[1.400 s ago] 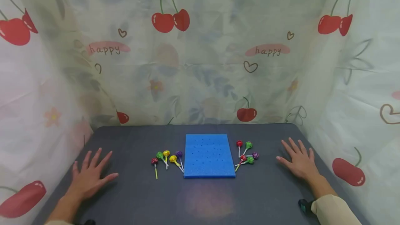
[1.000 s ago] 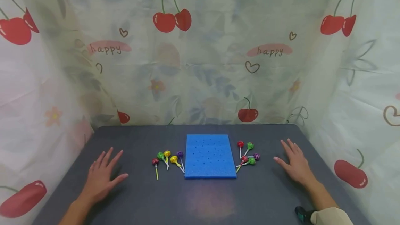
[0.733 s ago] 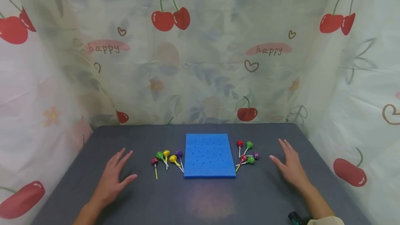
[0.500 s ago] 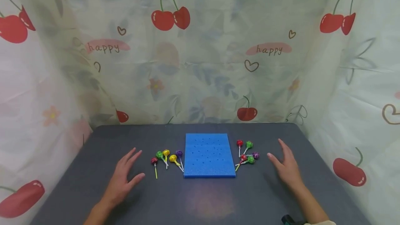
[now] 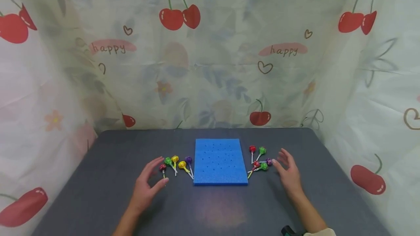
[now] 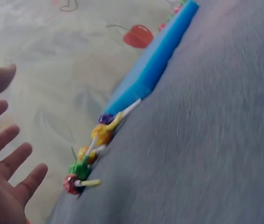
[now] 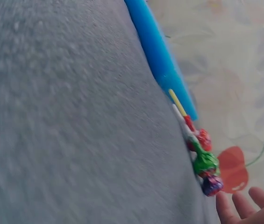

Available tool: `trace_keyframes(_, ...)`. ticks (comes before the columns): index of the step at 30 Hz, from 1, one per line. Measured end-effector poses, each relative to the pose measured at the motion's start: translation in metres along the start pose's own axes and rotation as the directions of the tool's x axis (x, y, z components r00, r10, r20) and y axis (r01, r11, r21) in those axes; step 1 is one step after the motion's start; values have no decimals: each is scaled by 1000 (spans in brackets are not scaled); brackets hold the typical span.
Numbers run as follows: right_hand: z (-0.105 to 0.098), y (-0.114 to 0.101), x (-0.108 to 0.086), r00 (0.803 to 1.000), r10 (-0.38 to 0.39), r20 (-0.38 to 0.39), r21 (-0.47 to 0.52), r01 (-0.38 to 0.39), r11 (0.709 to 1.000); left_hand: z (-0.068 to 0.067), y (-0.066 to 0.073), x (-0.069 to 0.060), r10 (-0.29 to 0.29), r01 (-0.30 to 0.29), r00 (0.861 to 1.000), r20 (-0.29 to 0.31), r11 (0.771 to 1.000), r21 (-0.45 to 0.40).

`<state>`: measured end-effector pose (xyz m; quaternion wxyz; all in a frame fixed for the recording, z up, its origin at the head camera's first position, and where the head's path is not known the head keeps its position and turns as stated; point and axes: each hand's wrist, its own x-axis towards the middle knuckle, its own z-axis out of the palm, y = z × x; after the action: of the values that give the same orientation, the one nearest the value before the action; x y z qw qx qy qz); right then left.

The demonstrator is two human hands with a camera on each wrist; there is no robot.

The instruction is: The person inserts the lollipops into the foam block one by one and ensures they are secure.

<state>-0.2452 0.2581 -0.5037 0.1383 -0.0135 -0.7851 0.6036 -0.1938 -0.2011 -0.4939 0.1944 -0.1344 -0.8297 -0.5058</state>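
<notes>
My left hand (image 5: 144, 188) hovers at the left lollipop group with thumb and fingers spread apart. Between them in the head view shows a dark red lollipop (image 5: 163, 167) with a yellow stick; the hand holds nothing. Beside it lie a green lollipop (image 5: 168, 161), two yellow lollipops (image 5: 182, 165) and a purple lollipop (image 5: 188, 160). My right hand (image 5: 290, 176), fingers loosely bent, is just right of another purple lollipop (image 5: 269, 162). Near that one are red lollipops (image 5: 252, 149) and green lollipops (image 5: 264, 166), some overlapping. Whether the right fingertips touch any candy I cannot tell.
A blue foam board (image 5: 220, 163) with rows of small holes lies mid-table between the two groups. The dark grey table (image 5: 131, 145) is bounded by a printed curtain (image 5: 216, 54) at the back and both sides. A dark device sits at the right wrist.
Both hands have moved inward from the table's sides toward the lollipops, the left going right and the right going left. Lollipops and board have stayed in place.
</notes>
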Motion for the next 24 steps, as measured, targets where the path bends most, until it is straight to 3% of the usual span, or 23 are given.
trace_keyframes(4,7,2,2,997,72,4,101,-72,992,13,13,4,31,-35,998,-53,997,-68)
trace_keyframes(7,12,3,2,994,113,-6,80,-113,990,23,13,7,-17,11,999,-51,993,-118)
trace_keyframes(13,17,10,3,988,134,-74,-29,-137,990,43,3,9,-161,158,987,-4,973,-167)
trace_keyframes(18,21,14,4,985,120,-121,-149,-137,979,58,2,10,-191,192,981,26,961,-198)
trace_keyframes(24,27,16,5,986,109,-126,-238,-137,962,71,3,11,-250,257,966,59,949,-184)
